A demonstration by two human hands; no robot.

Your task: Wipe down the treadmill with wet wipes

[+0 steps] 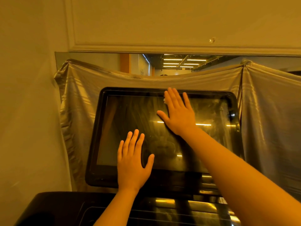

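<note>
The treadmill's dark screen (pixel 127 115) in its black frame fills the middle of the view, streaked with wet smears. My right hand (pixel 177 113) lies flat on the upper middle of the screen with straight, spread fingers. A small white bit of wet wipe (pixel 164 100) shows beside its index finger; the rest is hidden under the palm. My left hand (pixel 132 162) lies flat on the lower left part of the screen, fingers straight, with nothing in it.
The glossy black treadmill console (pixel 57 207) runs below the screen. A shiny grey sheet (pixel 78 98) hangs over a mirror (pixel 175 64) right behind the screen. A beige wall (pixel 29 111) stands close on the left.
</note>
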